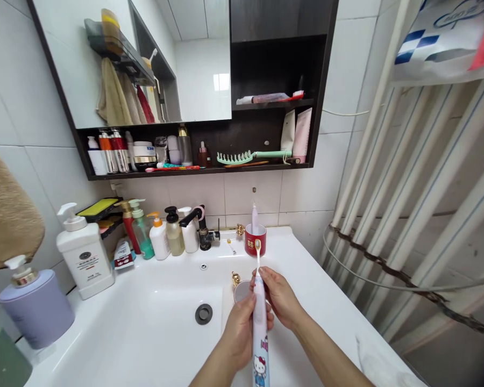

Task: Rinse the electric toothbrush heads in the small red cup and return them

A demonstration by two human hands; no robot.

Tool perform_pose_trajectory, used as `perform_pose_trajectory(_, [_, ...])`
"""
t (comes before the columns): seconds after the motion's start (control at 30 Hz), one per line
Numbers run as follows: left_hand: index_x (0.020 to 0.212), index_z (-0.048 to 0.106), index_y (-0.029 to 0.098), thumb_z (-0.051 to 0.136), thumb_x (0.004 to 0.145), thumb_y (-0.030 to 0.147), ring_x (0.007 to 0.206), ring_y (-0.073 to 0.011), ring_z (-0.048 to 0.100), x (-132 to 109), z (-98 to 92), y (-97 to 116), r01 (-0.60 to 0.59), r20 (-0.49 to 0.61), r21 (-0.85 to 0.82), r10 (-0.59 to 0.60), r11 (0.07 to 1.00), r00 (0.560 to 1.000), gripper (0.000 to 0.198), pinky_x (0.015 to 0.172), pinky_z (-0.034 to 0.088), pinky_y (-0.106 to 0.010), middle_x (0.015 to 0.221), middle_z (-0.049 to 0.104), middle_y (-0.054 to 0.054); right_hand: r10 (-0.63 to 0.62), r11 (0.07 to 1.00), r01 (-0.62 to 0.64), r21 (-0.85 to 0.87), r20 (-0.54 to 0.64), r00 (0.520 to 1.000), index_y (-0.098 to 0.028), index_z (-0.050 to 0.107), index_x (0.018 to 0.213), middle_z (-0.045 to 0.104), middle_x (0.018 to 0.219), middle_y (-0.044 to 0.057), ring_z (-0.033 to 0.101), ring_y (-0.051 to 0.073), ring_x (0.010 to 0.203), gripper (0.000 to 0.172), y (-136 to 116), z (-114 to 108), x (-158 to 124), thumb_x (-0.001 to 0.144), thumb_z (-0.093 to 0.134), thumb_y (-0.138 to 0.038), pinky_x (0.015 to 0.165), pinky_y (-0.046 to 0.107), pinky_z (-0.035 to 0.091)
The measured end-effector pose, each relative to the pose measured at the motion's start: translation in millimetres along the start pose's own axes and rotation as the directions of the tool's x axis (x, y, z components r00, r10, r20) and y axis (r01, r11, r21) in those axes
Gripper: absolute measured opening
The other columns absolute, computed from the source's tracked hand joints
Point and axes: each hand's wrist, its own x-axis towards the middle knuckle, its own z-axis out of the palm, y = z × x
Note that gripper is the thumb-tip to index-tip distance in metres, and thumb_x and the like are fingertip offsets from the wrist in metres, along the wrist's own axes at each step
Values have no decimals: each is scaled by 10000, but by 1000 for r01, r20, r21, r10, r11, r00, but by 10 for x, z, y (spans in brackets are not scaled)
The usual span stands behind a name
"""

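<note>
An electric toothbrush (260,317) with a pale handle and a cartoon cat print stands upright before me, its bristles toward the faucet. My left hand (242,328) is closed round the handle from the left. From the right, my right hand (280,295) grips it higher up, fingers at the neck where the brush head joins. Just beyond the bristles is a red cup (250,244) holding a pale pink, narrow-tipped item (255,217). A second cup (242,291) with a gold handle sits partly hidden behind my hands.
The white sink basin (157,322) lies to the left, with a black faucet (204,231) behind it. Several pump bottles (158,236) line the back-left ledge. Above hangs a dark cabinet (274,121) with toiletries and a green hairbrush (242,157). White pipes (435,177) run along the right.
</note>
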Motion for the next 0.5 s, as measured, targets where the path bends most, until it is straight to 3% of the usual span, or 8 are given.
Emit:
perform_pose_trajectory(0.13, [646, 463, 135, 362, 645, 468, 400, -70, 415, 23, 9, -67, 175, -13, 24, -175, 984, 985, 348, 435, 285, -217, 495, 459, 9, 57, 990, -49, 136, -52, 997, -184, 449, 664, 483, 508, -47, 458, 74, 421, 208, 4, -51, 27, 625, 452, -388, 279, 143, 199])
perform_pose_trajectory(0.27, [648, 425, 156, 321, 617, 544, 367, -60, 380, 26, 1, -117, 180, -81, 78, -174, 981, 981, 403, 408, 263, -207, 463, 439, 28, 69, 988, -61, 142, -53, 996, -177, 448, 671, 490, 523, -38, 480, 87, 444, 223, -15, -36, 11, 613, 465, -391, 293, 153, 238])
perform_pose_trajectory(0.37, [633, 401, 163, 276, 620, 564, 344, -55, 354, 23, -10, -127, 179, -95, 130, -168, 975, 981, 420, 382, 247, -203, 446, 429, 34, 52, 989, -35, 141, -116, 992, -176, 445, 653, 487, 509, -42, 479, 84, 436, 201, 6, -15, 0, 624, 461, -375, 325, 166, 276])
perform_pose_trajectory(0.5, [599, 384, 170, 273, 642, 533, 340, -70, 369, 1, 0, -100, 60, -118, 307, -25, 950, 993, 382, 367, 251, -208, 423, 438, 29, 18, 981, 10, 194, -142, 990, -174, 452, 638, 482, 505, -47, 472, 72, 436, 153, 44, -10, -4, 647, 452, -326, 407, 189, 338])
